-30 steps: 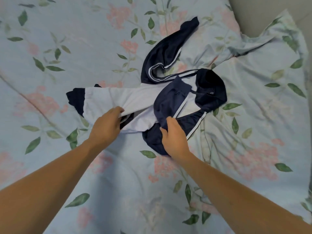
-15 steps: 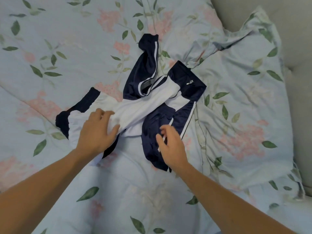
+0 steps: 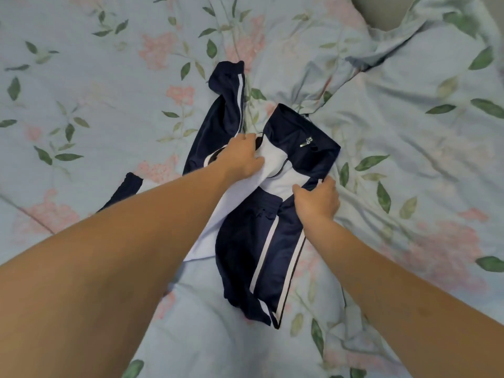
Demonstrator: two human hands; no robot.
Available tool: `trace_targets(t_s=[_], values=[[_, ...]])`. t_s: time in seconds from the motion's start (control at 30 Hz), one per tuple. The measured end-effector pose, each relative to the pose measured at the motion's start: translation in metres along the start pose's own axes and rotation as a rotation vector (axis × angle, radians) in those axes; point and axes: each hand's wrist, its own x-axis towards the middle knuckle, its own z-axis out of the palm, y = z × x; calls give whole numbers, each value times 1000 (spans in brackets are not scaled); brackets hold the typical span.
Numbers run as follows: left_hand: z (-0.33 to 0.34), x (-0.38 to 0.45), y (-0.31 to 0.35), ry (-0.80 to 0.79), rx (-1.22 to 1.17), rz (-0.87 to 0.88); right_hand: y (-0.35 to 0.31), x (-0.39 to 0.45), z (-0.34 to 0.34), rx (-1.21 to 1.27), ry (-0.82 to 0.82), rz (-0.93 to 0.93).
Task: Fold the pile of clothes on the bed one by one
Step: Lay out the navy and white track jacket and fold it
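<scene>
Your left hand (image 3: 241,156) reaches forward with its arm outstretched and grips the white middle of the navy-and-white jacket (image 3: 275,214) crumpled on the floral bed (image 3: 95,105), while your right hand (image 3: 317,200) pinches the jacket's navy striped edge just beside it.

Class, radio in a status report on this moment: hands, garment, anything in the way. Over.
Left hand gripping the jacket at its white chest panel. Right hand pinching the striped navy edge. Jacket crumpled on the floral bedsheet, not yet folded. Nothing in the way.
</scene>
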Motion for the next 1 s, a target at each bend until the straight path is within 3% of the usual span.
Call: trace_targets(t_s=[0.1,0.2,0.37,0.63,1.0], values=[[7,12,-4,7,-90,-160,5,8,-5,145,-80,43],[3,10,-9,3,-218,-249,2,5,-17,282,-172,-51],[-44,-29,3,213,-448,-73,-24,-27,-50,292,-165,-280],[-219,-168,11,382,-660,54,-133,-150,-138,247,-222,-556],[-444,-430,30,584,-591,121,-274,-382,-281,172,-223,-825]])
